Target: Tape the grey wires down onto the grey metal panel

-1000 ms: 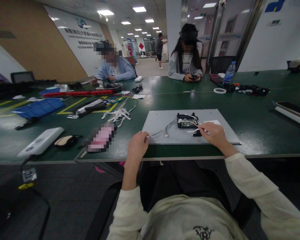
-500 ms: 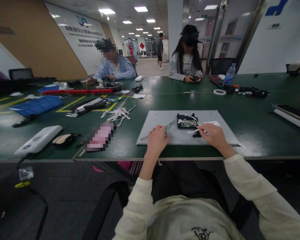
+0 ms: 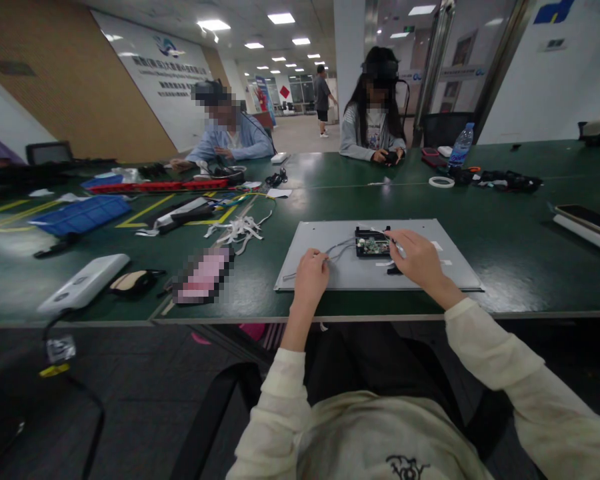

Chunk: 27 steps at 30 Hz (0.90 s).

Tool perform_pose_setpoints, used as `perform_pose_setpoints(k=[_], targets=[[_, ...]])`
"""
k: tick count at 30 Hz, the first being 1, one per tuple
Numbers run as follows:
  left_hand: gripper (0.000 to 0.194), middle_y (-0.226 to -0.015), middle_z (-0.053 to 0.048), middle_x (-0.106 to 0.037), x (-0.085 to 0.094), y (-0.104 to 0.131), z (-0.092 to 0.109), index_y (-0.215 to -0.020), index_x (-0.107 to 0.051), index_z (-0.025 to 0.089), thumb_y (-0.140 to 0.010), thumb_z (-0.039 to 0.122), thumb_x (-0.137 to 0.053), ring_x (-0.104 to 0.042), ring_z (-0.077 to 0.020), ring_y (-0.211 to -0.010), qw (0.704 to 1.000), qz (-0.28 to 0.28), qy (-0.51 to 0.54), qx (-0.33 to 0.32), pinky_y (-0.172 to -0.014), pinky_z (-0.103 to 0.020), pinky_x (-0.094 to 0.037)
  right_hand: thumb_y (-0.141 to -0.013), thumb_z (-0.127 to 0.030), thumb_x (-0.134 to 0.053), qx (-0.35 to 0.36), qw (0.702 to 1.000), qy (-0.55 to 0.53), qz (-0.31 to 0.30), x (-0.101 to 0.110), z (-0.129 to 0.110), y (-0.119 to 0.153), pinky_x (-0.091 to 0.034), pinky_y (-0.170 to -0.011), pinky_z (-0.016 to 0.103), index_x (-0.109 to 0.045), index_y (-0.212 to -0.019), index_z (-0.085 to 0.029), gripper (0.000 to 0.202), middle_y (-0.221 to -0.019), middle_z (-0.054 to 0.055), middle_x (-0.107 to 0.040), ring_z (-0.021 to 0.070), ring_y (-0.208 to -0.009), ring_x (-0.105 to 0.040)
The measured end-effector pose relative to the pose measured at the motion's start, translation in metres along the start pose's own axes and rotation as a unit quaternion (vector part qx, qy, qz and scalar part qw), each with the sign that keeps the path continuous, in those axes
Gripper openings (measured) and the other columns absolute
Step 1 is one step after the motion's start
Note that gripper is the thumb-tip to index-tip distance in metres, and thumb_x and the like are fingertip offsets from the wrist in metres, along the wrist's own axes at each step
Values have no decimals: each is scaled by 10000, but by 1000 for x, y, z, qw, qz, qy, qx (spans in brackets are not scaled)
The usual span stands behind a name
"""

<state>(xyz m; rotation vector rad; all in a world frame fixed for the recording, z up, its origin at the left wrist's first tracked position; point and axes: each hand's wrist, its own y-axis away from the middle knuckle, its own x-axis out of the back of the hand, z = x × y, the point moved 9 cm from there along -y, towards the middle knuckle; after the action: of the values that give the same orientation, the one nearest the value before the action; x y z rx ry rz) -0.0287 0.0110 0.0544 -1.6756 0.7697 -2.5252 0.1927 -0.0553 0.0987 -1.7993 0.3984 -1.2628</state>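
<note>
A small black case with a green circuit board [image 3: 373,247] lies on a grey panel [image 3: 340,279] before me. Thin grey wires [image 3: 341,248] run from the case's left side to my left hand [image 3: 311,272], whose curled fingers grip them. My right hand [image 3: 419,259] is at the case's right edge, fingers pinched together and partly covering its corner. What they pinch is too small to make out. Just below that hand, a small black piece [image 3: 394,271] and white strips [image 3: 384,264] lie on the panel.
Left of the panel lie a pink phone [image 3: 203,277], white strips in a heap [image 3: 240,230], a white power strip [image 3: 85,283] and a blue tray [image 3: 83,215]. A tape roll [image 3: 441,182] and water bottle [image 3: 461,147] stand farther right. Two people sit opposite.
My right hand has moved left and up, from the white wire by the black piece to the case's right edge. My left hand's fingers have drawn closer together on the grey wires.
</note>
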Motion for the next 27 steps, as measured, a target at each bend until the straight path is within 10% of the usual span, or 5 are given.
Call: perform_pose_setpoints(k=[12,27], targets=[[285,-1190,-114,-560,-2,3,2,-1096,-645,160,-842,150,-516,-578,-215,-1029,1000,17,-7,-10,-939,-349,-476,-879,-115,-471,22,996,19,-84,-72,-41,-35,-399,-954,389,-631,-1168,-116,330,-1138,135,-661,250,-1030,-590],[389,-1157,-87,-653,-3,-35,37,-1207,-565,149,-846,69,-444,-608,-179,-1067,994,-43,60,-75,-981,-302,-450,-877,-101,-437,-5,996,39,-82,-78,-33,-31,-399,-936,392,-483,-1362,-119,488,-1061,132,-674,252,-985,-593]])
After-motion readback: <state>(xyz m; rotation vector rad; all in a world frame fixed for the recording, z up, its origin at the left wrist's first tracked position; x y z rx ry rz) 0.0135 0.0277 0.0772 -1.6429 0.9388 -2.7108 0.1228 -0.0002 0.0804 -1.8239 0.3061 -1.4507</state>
